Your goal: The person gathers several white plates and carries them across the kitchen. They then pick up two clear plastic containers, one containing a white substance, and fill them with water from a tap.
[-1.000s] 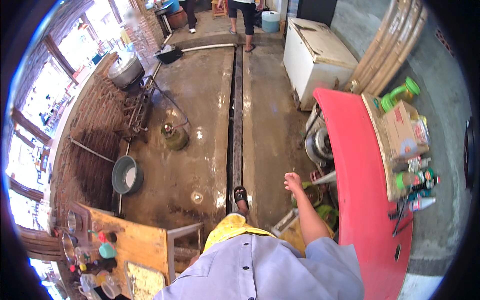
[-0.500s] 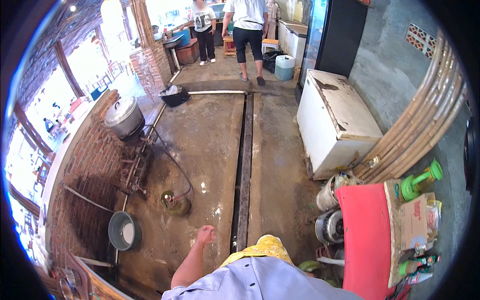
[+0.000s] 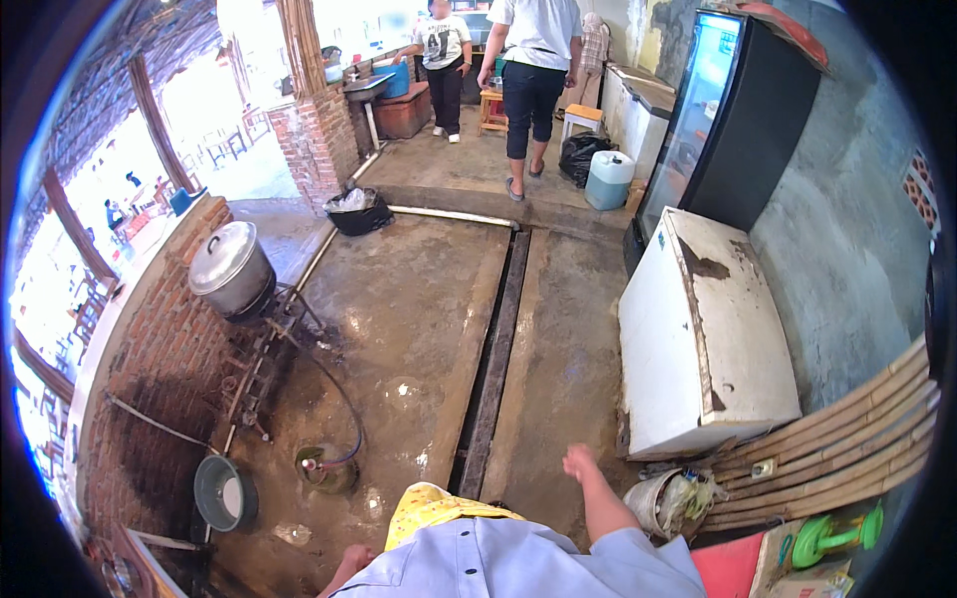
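Note:
My right hand (image 3: pixel 578 461) swings out in front of me on the right, fingers curled in, with nothing visible in it. It hangs over the wet concrete floor (image 3: pixel 558 389), nearest to a whitish bucket (image 3: pixel 653 503) holding crumpled plastic. My left hand (image 3: pixel 359 556) is low beside my shirt, and its fingers are mostly hidden. Left of it stand a green gas cylinder (image 3: pixel 326 470) with a hose and a grey-green basin (image 3: pixel 220 495). Neither hand touches any of these.
A dark drain channel (image 3: pixel 492 369) runs ahead along the floor to a raised step. A large lidded pot (image 3: pixel 232 271) sits on a burner at left. A white chest freezer (image 3: pixel 663 349) stands at right. Two people (image 3: pixel 538 80) (image 3: pixel 444 60) stand beyond the step; another is farther back.
I have moved forward; the freezer, gas cylinder and step appear closer. My right hand has come forward into view, while my left has swung back. The person in dark shorts has stepped on.

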`<move>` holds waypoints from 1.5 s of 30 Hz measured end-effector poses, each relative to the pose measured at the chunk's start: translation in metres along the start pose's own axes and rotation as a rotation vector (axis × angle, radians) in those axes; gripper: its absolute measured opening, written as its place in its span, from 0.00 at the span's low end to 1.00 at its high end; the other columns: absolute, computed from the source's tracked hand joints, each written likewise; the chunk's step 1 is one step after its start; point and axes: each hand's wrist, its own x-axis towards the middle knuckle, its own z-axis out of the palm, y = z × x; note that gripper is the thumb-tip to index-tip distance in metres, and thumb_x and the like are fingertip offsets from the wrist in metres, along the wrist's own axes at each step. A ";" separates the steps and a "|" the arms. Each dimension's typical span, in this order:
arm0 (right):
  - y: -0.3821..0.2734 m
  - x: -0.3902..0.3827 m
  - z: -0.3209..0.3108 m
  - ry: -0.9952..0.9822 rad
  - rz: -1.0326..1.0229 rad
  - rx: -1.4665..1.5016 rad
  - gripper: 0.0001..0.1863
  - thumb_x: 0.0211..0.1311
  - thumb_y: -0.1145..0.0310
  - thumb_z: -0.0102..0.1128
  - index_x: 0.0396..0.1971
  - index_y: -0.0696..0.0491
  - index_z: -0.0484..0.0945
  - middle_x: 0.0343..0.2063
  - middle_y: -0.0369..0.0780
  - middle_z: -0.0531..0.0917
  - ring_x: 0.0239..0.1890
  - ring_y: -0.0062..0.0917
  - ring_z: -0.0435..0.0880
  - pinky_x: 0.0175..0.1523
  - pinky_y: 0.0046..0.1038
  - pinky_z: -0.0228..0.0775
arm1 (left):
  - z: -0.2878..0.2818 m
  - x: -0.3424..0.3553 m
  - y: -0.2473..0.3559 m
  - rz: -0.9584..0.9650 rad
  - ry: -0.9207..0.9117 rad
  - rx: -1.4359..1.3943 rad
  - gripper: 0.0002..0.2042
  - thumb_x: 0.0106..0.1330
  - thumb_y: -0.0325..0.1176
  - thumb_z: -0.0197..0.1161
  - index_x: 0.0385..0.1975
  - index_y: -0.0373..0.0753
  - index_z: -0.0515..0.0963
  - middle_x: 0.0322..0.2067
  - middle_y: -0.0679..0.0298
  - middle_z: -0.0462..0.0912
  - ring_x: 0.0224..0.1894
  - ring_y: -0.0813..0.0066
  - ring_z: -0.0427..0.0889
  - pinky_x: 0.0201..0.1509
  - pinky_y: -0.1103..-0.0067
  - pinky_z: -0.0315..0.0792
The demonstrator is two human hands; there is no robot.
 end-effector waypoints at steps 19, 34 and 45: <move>-0.151 0.133 0.174 0.098 0.284 0.211 0.12 0.63 0.59 0.57 0.42 0.49 0.79 0.23 0.39 0.78 0.25 0.32 0.79 0.28 0.41 0.73 | -0.041 0.296 0.601 0.167 -0.227 -0.219 0.09 0.68 0.38 0.54 0.27 0.44 0.73 0.19 0.66 0.74 0.18 0.67 0.78 0.13 0.72 0.67; -0.512 0.501 0.313 0.086 0.049 0.511 0.15 0.65 0.61 0.55 0.49 0.47 0.77 0.32 0.40 0.80 0.31 0.29 0.79 0.34 0.39 0.75 | 0.000 0.371 0.978 0.031 -0.003 -0.119 0.06 0.69 0.36 0.57 0.40 0.42 0.75 0.25 0.63 0.79 0.19 0.68 0.80 0.18 0.71 0.74; -0.945 0.651 0.441 0.070 -0.211 -0.002 0.10 0.66 0.62 0.59 0.45 0.48 0.77 0.31 0.35 0.81 0.31 0.24 0.82 0.31 0.29 0.77 | 0.069 0.503 1.175 -0.134 -0.106 0.085 0.12 0.70 0.41 0.57 0.39 0.39 0.76 0.24 0.60 0.81 0.23 0.64 0.84 0.22 0.69 0.77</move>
